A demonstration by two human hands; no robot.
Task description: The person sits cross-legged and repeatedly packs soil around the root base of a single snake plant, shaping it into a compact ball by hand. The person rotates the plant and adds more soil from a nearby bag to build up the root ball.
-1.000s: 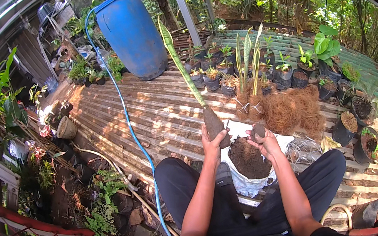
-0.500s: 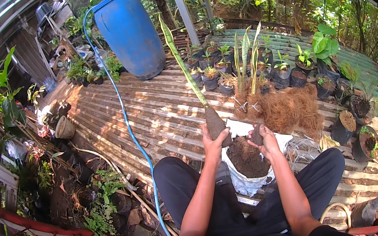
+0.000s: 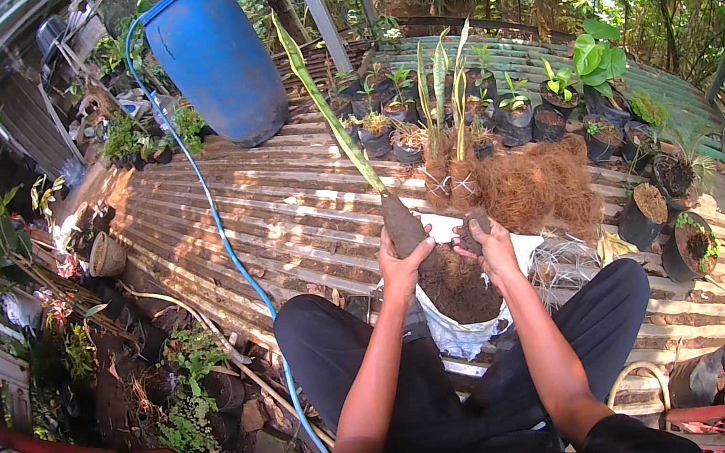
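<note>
My left hand (image 3: 402,266) is wrapped round the lower part of a long cone of dark, moist soil (image 3: 400,223). From the top of that cone rises a single tall snake plant leaf (image 3: 326,107), green with yellowish edges, leaning to the left. In my right hand (image 3: 497,253), a dark clump of soil (image 3: 476,228) rests in the curled fingers, a short way to the right of the cone. Below both hands, between my legs, stands a white sack (image 3: 460,337) with its mouth rolled open, holding loose dark soil (image 3: 464,294).
Brown coconut fibre (image 3: 540,187) lies beyond the sack, beside wrapped snake plants (image 3: 452,182). Pale plastic strings (image 3: 566,266) sit right of the sack. Potted plants (image 3: 514,124) line the back and right. A blue hose (image 3: 222,227) and blue barrel (image 3: 217,63) stand left.
The view has shifted slightly, moving the scene left and up. My right hand has risen a little with its soil clump. The left hand keeps its hold on the soil cone.
</note>
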